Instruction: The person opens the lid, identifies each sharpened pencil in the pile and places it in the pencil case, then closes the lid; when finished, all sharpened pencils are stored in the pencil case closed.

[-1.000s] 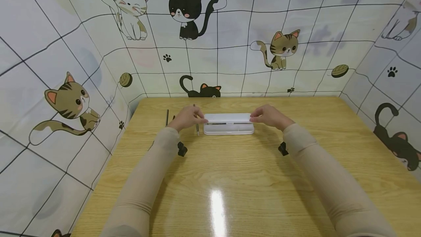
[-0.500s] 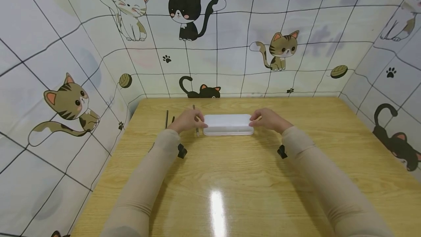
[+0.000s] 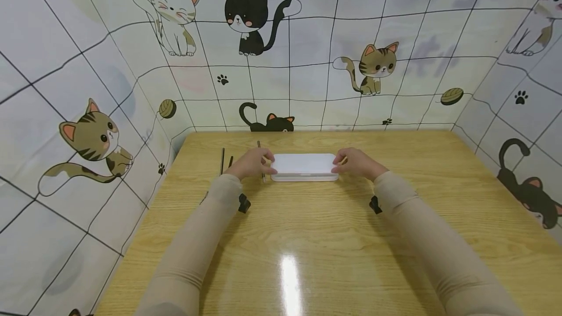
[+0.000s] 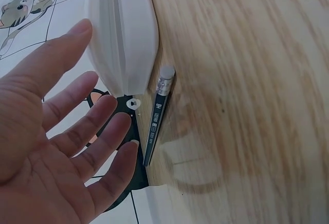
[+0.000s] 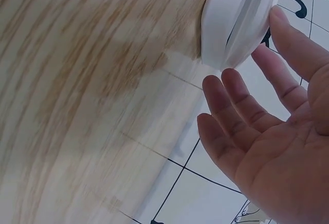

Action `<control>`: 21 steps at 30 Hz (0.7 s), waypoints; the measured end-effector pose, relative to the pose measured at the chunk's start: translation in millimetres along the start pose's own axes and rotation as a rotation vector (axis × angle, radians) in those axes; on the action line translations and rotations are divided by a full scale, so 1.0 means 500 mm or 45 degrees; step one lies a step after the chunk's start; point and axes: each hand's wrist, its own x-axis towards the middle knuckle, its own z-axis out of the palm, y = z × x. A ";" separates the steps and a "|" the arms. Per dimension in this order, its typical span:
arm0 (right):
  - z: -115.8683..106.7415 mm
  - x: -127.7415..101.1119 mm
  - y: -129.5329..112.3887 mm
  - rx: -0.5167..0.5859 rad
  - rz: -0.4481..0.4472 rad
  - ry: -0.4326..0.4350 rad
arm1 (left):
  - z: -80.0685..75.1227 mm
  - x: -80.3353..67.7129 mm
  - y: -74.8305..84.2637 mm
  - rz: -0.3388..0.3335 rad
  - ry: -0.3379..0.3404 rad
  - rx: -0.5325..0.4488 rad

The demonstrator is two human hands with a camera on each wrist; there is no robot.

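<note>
A flat white plastic case (image 3: 304, 167) lies on the wooden table (image 3: 307, 238) with its lid down. My left hand (image 3: 262, 163) is at its left end and my right hand (image 3: 342, 162) at its right end. In the left wrist view the left hand (image 4: 87, 106) is spread, its thumb against the case (image 4: 121, 34) and its fingers straight. A dark pencil (image 4: 158, 113) with an eraser tip lies beside that end. In the right wrist view the right hand (image 5: 247, 95) has relaxed fingers, thumb next to the case (image 5: 239, 18).
Two more dark pencils (image 3: 222, 160) lie on the table left of my left hand. Walls papered with cartoon cats (image 3: 246, 13) enclose the table on the left, back and right.
A second ago the case lid stood slightly raised with a dark gap showing. Now the lid is down and both hands have sunk a little with it.
</note>
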 end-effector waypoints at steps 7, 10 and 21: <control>0.003 0.005 0.002 -0.083 -0.046 -0.013 | 0.004 0.003 0.000 0.029 -0.010 0.069; 0.004 0.007 0.002 -0.097 -0.056 -0.011 | 0.005 0.003 0.003 0.038 -0.009 0.090; 0.011 0.011 -0.002 -0.122 -0.039 0.004 | 0.012 0.011 0.002 0.056 -0.022 0.121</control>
